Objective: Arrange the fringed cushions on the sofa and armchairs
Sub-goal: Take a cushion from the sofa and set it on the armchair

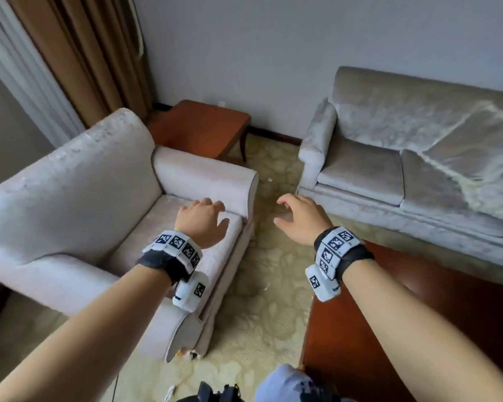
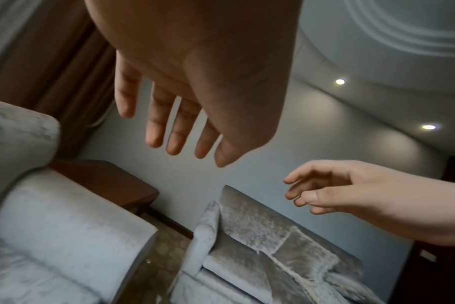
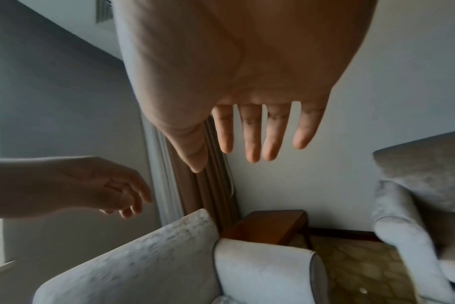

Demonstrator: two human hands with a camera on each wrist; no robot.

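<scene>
A grey fringed cushion (image 1: 474, 146) leans against the back of the pale velvet sofa (image 1: 363, 166) at the right; it also shows in the left wrist view as the cushion (image 2: 307, 255). The grey armchair (image 1: 79, 198) at the left has a bare seat. My left hand (image 1: 204, 216) hovers over the armchair's seat front, fingers relaxed and holding nothing. My right hand (image 1: 296, 213) hangs over the carpet between armchair and sofa, fingers loosely spread, empty. Both palms show in the wrist views as the left hand (image 2: 185, 127) and the right hand (image 3: 247, 135).
A small wooden side table (image 1: 204, 126) stands in the corner between armchair and sofa. A dark wooden coffee table (image 1: 389, 329) fills the lower right. Brown curtains (image 1: 79, 47) hang at the back left. Patterned carpet (image 1: 270, 271) runs between the furniture.
</scene>
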